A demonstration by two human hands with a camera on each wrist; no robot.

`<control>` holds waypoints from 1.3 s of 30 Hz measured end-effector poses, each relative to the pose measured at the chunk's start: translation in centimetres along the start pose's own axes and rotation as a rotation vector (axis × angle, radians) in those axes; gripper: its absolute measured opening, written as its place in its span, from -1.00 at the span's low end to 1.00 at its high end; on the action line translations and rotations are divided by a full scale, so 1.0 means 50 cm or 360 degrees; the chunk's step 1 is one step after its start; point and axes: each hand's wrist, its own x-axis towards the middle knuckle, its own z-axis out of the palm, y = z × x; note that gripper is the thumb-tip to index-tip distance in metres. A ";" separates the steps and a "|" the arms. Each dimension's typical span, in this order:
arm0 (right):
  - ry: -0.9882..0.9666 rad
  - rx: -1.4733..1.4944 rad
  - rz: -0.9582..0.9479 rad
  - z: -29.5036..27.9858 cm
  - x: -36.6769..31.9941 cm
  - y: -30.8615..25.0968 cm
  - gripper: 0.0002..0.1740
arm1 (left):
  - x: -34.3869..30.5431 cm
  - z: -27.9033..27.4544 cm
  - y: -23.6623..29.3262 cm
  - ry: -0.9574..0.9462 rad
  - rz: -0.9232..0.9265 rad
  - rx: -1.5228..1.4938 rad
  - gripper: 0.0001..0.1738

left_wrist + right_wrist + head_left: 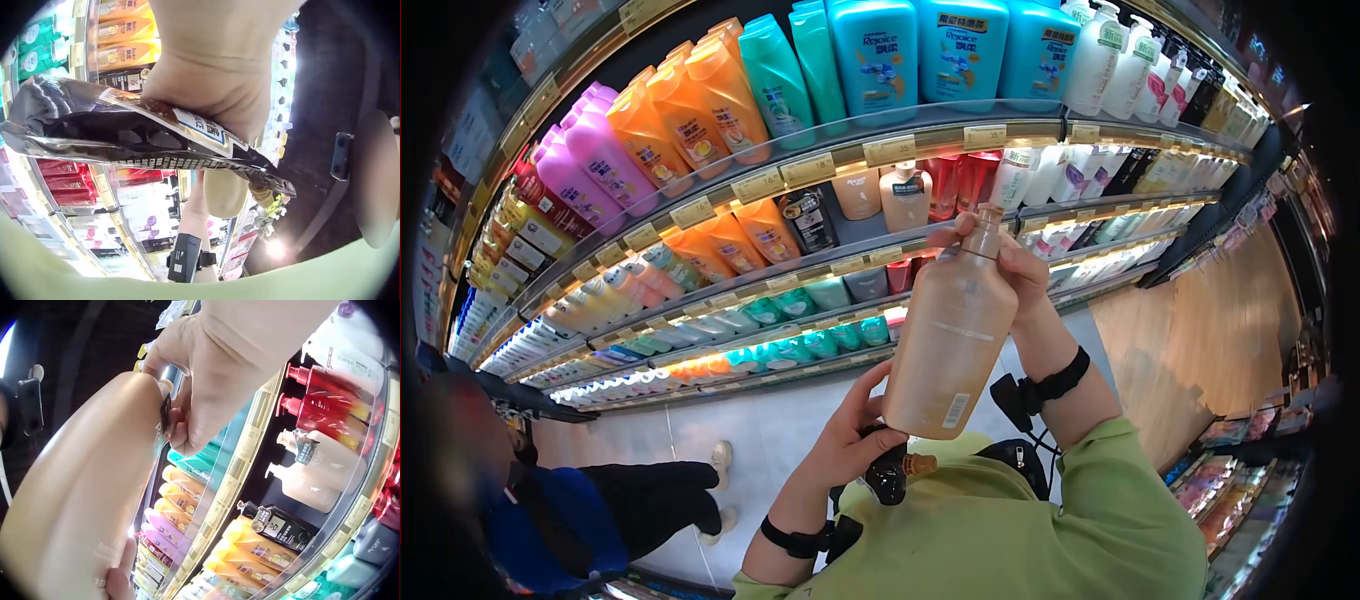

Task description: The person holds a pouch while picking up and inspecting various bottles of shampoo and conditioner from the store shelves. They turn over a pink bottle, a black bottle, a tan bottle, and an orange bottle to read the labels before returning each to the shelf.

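Observation:
A large beige pump bottle (955,340) is held tilted in front of the person's chest, its back with a barcode toward the head camera. My right hand (1025,275) grips it at the neck and shoulder, just under the pump. At the lower end my left hand (850,430) holds the bottle's base corner, thumb at the front and fingers at the side. The same left hand also holds a glossy black plastic packet (888,475), which hangs under the palm. In the left wrist view this packet (119,137) covers much of the bottle.
Curved shelves (840,190) of shampoo bottles rise ahead, with price tags along their edges. Two similar beige bottles (905,195) stand on the second shelf, next to a black pouch (808,220). Another person (600,520) is at the lower left. More goods line the right side (1230,500).

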 end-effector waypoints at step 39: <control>-0.0027 -0.0339 0.0116 0.080 0.011 -0.021 -0.38 | -0.014 0.012 -0.032 -0.0048 0.0090 -0.0021 -0.08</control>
